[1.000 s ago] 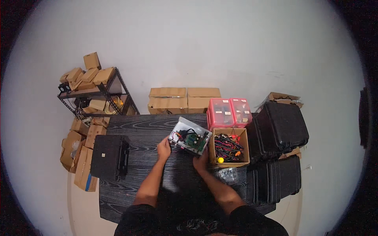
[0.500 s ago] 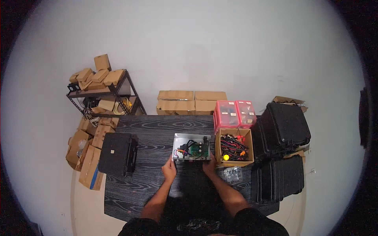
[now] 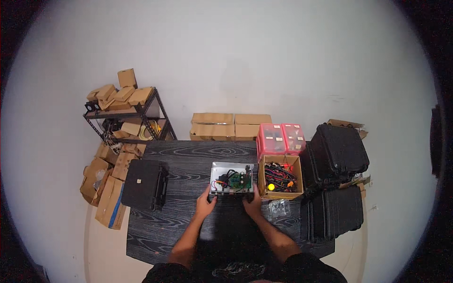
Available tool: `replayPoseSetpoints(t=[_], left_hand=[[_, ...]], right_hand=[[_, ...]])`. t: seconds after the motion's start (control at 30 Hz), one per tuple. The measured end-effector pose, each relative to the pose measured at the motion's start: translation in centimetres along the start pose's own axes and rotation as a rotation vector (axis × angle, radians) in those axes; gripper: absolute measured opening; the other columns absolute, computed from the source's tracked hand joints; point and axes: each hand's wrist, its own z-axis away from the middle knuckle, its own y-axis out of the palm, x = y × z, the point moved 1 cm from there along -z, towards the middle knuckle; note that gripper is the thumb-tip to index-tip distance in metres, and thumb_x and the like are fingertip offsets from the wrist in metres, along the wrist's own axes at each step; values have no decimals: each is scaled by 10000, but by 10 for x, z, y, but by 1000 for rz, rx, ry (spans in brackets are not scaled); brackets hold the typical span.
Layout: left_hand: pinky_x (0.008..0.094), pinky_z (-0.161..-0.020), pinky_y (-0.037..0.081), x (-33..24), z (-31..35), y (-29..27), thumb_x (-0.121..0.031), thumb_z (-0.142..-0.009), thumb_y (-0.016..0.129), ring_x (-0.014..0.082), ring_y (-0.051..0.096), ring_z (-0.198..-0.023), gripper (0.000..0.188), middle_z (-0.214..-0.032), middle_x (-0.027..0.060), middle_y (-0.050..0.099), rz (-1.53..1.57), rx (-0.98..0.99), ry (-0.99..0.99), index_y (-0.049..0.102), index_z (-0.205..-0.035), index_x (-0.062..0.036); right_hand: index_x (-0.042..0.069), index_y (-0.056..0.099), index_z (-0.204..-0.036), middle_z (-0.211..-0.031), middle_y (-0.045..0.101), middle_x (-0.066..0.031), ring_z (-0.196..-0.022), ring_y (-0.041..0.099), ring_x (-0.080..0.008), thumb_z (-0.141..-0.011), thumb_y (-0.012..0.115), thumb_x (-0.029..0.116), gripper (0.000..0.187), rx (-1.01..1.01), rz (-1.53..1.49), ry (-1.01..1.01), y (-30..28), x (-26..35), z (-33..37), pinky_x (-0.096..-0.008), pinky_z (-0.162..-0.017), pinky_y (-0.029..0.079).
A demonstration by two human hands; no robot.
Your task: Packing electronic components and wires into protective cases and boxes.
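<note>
An open white electronics enclosure is between my hands over the middle of the black wood-grain table. Inside it lie a green circuit board and black, orange and purple wires. My left hand grips its near left corner, thumb along the front. At the near right corner my right hand holds the other side. The fingers under the enclosure are hidden. Just right of it stands a cardboard box full of dark and red cables, with a round yellow piece on top.
A black hard case lies at the table's left, and more black cases are stacked at the right. Pink-framed drawers stand behind the cable box. A clear plastic pack lies in front of it. A shelf with cartons is at the far left.
The view has shifted slightly. My left thumb now shows along the enclosure's front edge, and both hands still hold the enclosure.
</note>
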Motion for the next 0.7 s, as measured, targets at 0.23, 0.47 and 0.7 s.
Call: replayPoseSetpoints(t=[0.23, 0.47, 0.7], left_hand=[[413, -1085, 495, 4, -6, 0, -117, -969, 703, 395, 643, -1288, 520, -1367, 269, 661, -30, -28, 56, 579, -1454, 22], [401, -1085, 494, -14, 14, -20, -118, -971, 710, 395, 653, -1272, 480, -1349, 266, 673, 27, -45, 79, 619, -1425, 8], [409, -1100, 494, -41, 86, -45, -100, -955, 719, 391, 643, -1293, 498, -1380, 249, 662, -50, 34, 97, 616, -1433, -5]], right_hand=[[21, 505, -1449, -1254, 663, -175, -1177, 646, -270, -899, 755, 37, 604, 70, -12, 130, -3, 8, -2, -384, -1004, 511], [45, 598, -1343, -1174, 682, -143, -986, 642, -266, -892, 796, 68, 493, 98, 38, 197, -24, 37, 9, -391, -910, 518], [62, 634, -1323, -1247, 681, -192, -1076, 679, -317, -872, 806, 61, 483, 132, 168, 28, -65, 68, 77, -403, -930, 541]])
